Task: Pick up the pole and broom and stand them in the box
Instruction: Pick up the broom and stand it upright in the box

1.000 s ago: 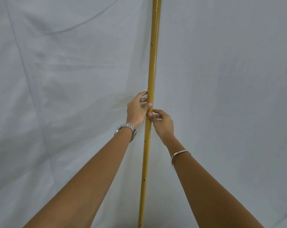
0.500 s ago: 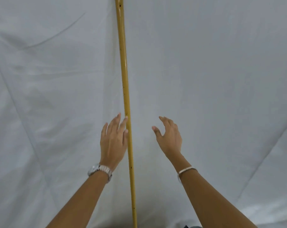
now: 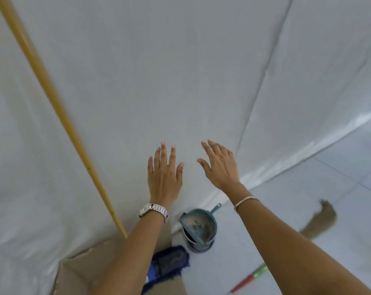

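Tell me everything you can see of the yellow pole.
The pole is a long, thin, round shaft, yellow-tan with a few dark specks, wood or bamboo by its look. It leans steeply, its top running out of view at the upper left, its foot going down toward the open cardboard box, hidden behind the left forearm. It stands against the white sheet behind it. Neither the left hand nor the right hand touches it; both are open.
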The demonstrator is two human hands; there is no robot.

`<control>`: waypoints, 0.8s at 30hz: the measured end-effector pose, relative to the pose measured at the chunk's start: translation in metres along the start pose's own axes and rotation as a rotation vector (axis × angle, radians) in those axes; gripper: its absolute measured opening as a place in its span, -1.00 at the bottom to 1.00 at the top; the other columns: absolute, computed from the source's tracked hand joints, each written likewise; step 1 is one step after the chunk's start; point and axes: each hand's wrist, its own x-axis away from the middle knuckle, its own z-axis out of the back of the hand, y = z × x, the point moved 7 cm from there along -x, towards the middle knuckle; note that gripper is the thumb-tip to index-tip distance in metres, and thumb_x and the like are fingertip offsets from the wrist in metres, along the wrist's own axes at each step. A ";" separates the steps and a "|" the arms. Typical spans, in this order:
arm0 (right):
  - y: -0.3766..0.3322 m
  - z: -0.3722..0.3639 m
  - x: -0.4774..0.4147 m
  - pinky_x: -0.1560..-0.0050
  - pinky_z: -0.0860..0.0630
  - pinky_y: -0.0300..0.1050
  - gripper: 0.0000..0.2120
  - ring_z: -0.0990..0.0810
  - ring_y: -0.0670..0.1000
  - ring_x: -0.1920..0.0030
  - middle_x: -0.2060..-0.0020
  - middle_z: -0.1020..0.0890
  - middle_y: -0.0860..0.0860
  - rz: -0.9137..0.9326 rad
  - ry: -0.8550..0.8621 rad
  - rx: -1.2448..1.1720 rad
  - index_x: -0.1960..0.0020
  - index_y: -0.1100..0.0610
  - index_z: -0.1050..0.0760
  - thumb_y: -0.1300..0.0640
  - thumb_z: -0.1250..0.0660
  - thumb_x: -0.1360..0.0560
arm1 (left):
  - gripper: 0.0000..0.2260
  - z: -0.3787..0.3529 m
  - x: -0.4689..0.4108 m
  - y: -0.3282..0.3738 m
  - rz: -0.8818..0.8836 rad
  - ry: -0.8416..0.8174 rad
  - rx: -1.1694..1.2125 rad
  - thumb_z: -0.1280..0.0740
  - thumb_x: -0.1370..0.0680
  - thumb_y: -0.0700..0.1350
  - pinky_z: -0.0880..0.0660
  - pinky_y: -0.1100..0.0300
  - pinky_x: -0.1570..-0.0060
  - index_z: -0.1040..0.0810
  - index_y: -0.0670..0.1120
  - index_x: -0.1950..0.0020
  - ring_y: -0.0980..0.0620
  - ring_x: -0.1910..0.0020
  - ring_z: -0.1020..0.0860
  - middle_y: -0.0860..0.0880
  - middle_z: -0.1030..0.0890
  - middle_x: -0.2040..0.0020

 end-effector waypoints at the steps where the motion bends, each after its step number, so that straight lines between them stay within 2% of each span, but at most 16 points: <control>1: 0.023 -0.005 0.008 -0.42 -0.19 0.02 -0.47 -0.23 0.11 -0.46 -0.49 -0.24 0.07 -0.007 -0.021 0.017 -0.50 0.07 -0.10 -0.12 -0.03 -0.59 | -0.46 -0.017 0.006 0.017 0.012 -0.042 0.011 0.13 -0.59 0.13 -0.14 -0.09 -0.43 -0.18 -0.09 -0.49 -0.14 -0.49 -0.19 -0.18 -0.17 -0.52; 4: 0.100 -0.027 0.029 -0.40 -0.22 0.03 -0.47 -0.28 0.11 -0.43 -0.46 -0.30 0.07 -0.037 -0.101 0.033 -0.48 0.06 -0.13 -0.11 -0.08 -0.58 | -0.50 -0.080 0.028 0.072 0.017 -0.138 0.038 0.02 -0.61 0.11 -0.09 -0.10 -0.45 -0.14 -0.08 -0.50 -0.15 -0.51 -0.14 -0.17 -0.11 -0.54; 6: 0.137 -0.037 0.038 -0.39 -0.24 0.05 -0.47 -0.31 0.13 -0.41 -0.44 -0.34 0.08 -0.060 -0.127 0.008 -0.48 0.06 -0.15 -0.10 -0.12 -0.57 | -0.51 -0.112 0.041 0.092 0.014 -0.162 0.031 -0.03 -0.60 0.08 -0.14 -0.12 -0.43 -0.19 -0.08 -0.49 -0.17 -0.49 -0.19 -0.19 -0.15 -0.52; 7: 0.178 -0.054 0.054 -0.38 -0.25 0.05 -0.47 -0.32 0.14 -0.40 -0.43 -0.35 0.08 -0.087 -0.183 -0.011 -0.47 0.06 -0.17 -0.10 -0.14 -0.56 | -0.53 -0.147 0.058 0.119 0.024 -0.201 0.034 -0.05 -0.60 0.07 -0.17 -0.14 -0.41 -0.22 -0.08 -0.48 -0.18 -0.47 -0.22 -0.21 -0.18 -0.51; 11: 0.284 -0.115 0.092 -0.34 -0.27 0.07 -0.46 -0.36 0.16 -0.36 -0.41 -0.38 0.08 -0.092 -0.364 0.013 -0.46 0.05 -0.21 -0.09 -0.21 -0.53 | -0.57 -0.245 0.113 0.179 0.169 -0.332 0.108 -0.12 -0.61 0.03 -0.16 -0.16 -0.40 -0.28 -0.07 -0.45 -0.21 -0.46 -0.21 -0.22 -0.20 -0.51; 16: 0.383 -0.227 0.128 -0.32 -0.30 0.08 -0.37 -0.39 0.17 -0.34 -0.36 -0.44 0.09 -0.052 -0.574 0.069 -0.48 0.03 -0.15 -0.07 -0.29 -0.49 | -0.52 -0.374 0.193 0.219 0.298 -0.512 0.139 -0.06 -0.60 0.13 -0.12 -0.12 -0.44 -0.25 -0.04 -0.47 -0.15 -0.50 -0.15 -0.17 -0.19 -0.52; 21: 0.450 -0.362 0.173 -0.32 -0.30 0.06 -0.34 -0.40 0.15 -0.33 -0.36 -0.44 0.08 0.066 -0.801 0.138 -0.48 0.00 -0.15 -0.09 -0.33 -0.46 | -0.46 -0.512 0.258 0.226 0.411 -0.668 0.101 -0.04 -0.57 0.22 -0.19 -0.09 -0.44 -0.19 0.01 -0.48 -0.12 -0.49 -0.16 -0.15 -0.21 -0.51; 24: 0.488 -0.444 0.200 -0.30 -0.32 0.04 -0.35 -0.40 0.14 -0.33 -0.35 -0.45 0.07 0.122 -0.865 0.181 -0.46 -0.01 -0.18 -0.09 -0.34 -0.45 | -0.43 -0.598 0.298 0.225 0.549 -0.711 0.145 -0.09 -0.54 0.25 -0.27 -0.10 -0.39 -0.20 0.01 -0.48 -0.12 -0.48 -0.18 -0.14 -0.23 -0.50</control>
